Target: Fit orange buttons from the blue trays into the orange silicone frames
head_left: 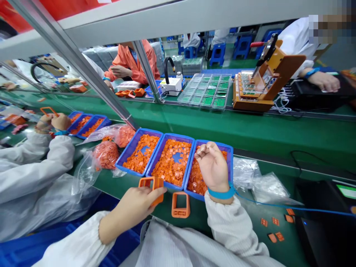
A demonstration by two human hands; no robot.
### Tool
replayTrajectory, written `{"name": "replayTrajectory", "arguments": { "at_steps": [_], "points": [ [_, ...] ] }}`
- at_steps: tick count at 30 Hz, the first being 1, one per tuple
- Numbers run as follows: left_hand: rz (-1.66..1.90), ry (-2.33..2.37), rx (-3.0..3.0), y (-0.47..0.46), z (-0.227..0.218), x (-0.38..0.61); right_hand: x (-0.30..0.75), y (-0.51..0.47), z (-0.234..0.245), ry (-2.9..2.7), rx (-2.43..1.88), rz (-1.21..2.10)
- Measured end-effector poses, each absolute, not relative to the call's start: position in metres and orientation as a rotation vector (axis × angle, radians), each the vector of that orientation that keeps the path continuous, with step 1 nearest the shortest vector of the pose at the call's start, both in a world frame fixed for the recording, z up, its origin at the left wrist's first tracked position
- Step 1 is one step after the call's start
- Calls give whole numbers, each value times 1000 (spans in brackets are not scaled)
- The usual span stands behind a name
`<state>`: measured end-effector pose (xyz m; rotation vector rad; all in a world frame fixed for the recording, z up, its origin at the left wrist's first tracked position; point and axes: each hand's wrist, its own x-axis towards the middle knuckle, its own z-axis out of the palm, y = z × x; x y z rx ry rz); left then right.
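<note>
My left hand (136, 207) is closed around an orange plastic housing (152, 184) with a window opening, in front of the blue trays. My right hand (214, 165), wearing a blue wrist strap (221, 193), is raised over the right blue tray (229, 157). Its fingers are curled together, and whatever may be between them is too small or hidden to make out. Small orange plastic pieces (167, 170) fill the middle blue tray (191, 142) and the left blue tray (160, 136). On the green table between my hands lies a second orange housing (180, 205).
Bags of orange parts (105, 154) lie left of the trays, clear plastic bags (269, 187) to the right. Several loose orange pieces (275, 221) sit near a black device (319, 237). A blue cord (278, 208) crosses the right side. A co-worker's hands (57, 121) are at the left.
</note>
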<state>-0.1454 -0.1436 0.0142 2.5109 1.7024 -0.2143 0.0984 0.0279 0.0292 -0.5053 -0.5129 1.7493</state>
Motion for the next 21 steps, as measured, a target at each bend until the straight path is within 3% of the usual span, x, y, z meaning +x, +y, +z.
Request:
{"name": "replayTrajectory", "arguments": {
  "at_steps": [11, 21],
  "points": [
    [-172, 2161, 2112, -155, 23, -168, 104, 34, 32, -447, -557, 1736],
    [-564, 1795, 2197, -155, -25, -144, 96, 29, 32, -490, -541, 1755]
  ]
}}
